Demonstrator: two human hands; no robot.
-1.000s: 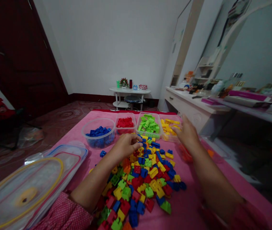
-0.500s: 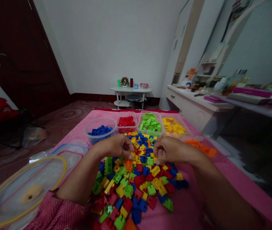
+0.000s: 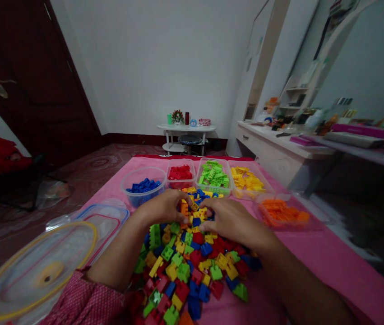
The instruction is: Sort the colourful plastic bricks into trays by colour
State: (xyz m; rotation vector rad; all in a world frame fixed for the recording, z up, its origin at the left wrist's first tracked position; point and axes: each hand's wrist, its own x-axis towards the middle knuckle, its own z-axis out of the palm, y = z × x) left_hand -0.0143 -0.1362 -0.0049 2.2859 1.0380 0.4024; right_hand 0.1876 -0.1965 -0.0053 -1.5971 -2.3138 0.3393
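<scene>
The pile [image 3: 192, 266] of mixed plastic bricks lies on a pink cloth [image 3: 313, 262] and serves as the reference for every position below.

**Left hand.** The left hand [image 3: 163, 207] rests palm down on the far left part of the pile. The forearm runs from the near left corner of the pile, and a red patterned sleeve [image 3: 86, 302] covers it near the elbow. The wrist is straight. The fingers are curled narrow and pinch an orange brick [image 3: 184, 208], which stands upright at the far centre of the pile, at the fingertips.

**Right hand.** The right hand [image 3: 229, 221] lies palm down on the far right part of the pile, and its forearm crosses the pile's right edge. The fingers bend inward and downward and touch the bricks just right of the orange brick. Whether they grip a brick cannot be told. The two sets of fingertips are close together, with the orange brick between them.

**Surroundings.**
- Beyond the pile stand four clear tubs in a row:
  - blue tub [image 3: 143, 186] at far left
  - red tub [image 3: 180, 174]
  - green tub [image 3: 214, 176]
  - yellow tub [image 3: 246, 180] at far right
- To the right of the pile stands an orange tub [image 3: 283, 212].
- To the left of the pile lies a stack of clear lids [image 3: 36, 266].
</scene>
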